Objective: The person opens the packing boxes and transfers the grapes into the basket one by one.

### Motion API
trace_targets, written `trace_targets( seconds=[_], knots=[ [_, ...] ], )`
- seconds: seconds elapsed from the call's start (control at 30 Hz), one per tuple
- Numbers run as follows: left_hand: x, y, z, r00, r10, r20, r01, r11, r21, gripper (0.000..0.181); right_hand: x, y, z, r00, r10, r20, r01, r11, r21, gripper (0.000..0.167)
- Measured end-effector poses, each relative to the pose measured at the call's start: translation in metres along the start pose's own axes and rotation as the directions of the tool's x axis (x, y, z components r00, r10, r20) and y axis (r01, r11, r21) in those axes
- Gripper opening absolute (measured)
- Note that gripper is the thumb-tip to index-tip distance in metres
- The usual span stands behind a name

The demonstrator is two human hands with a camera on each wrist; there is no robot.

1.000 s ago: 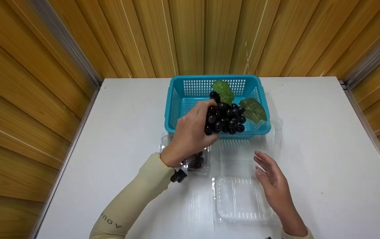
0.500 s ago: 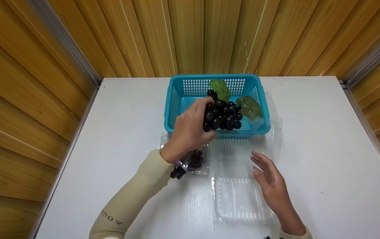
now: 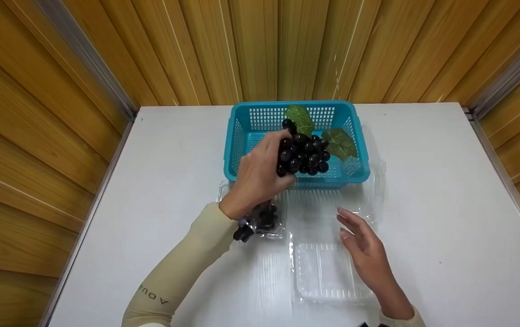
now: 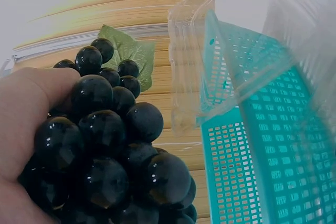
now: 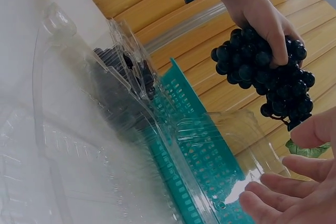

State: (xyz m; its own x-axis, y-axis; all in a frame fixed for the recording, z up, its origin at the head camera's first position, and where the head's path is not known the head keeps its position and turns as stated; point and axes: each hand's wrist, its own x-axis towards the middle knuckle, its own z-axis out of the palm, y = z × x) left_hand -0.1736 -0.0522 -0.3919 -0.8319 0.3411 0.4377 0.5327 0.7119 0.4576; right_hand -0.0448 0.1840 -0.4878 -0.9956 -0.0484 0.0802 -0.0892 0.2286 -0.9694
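Grapes (image 3: 304, 155), glossy black (leaves (image 3: 299, 118) green), fill curled left fingers (image 3: 279, 135), right fingers (image 3: 355, 219) relaxed, empty.

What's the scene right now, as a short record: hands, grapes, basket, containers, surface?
Left hand: left hand grips the bunch of dark grapes
Bunch: held raised, over the blue basket in the head view; green leaves attached
Right hand: right hand holds nothing, fingers loosely bent; contact unclear
Open container: clear container in front of the basket
Other container: second clear container, dark fruit inside, partly hidden by left arm
Surface: white table
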Motion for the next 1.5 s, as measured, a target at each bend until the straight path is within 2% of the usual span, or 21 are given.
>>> trace_targets(
  seconds=[0.8,1.1,1.33,1.5],
  knots=[
    [0.008,-0.011,0.007,1.000,-0.022,0.009,0.022,1.000,0.012,0.067,0.001,-0.001,0.005,0.998,0.055,0.026,-0.055,0.998,0.007,0.040],
    [0.012,-0.016,0.012,1.000,-0.024,0.006,0.023,0.999,0.047,0.066,0.000,0.002,0.009,0.999,0.032,0.031,-0.033,0.999,0.031,0.041],
    [0.015,-0.020,0.014,1.000,-0.028,0.012,0.028,0.999,0.042,0.066,0.001,0.004,0.010,0.999,0.020,0.041,-0.021,0.999,0.039,0.041],
    [0.017,-0.023,0.016,0.999,-0.029,0.015,0.029,0.999,0.040,0.065,0.001,0.002,0.011,0.998,0.041,0.051,-0.042,0.999,0.022,0.041]
  ],
)
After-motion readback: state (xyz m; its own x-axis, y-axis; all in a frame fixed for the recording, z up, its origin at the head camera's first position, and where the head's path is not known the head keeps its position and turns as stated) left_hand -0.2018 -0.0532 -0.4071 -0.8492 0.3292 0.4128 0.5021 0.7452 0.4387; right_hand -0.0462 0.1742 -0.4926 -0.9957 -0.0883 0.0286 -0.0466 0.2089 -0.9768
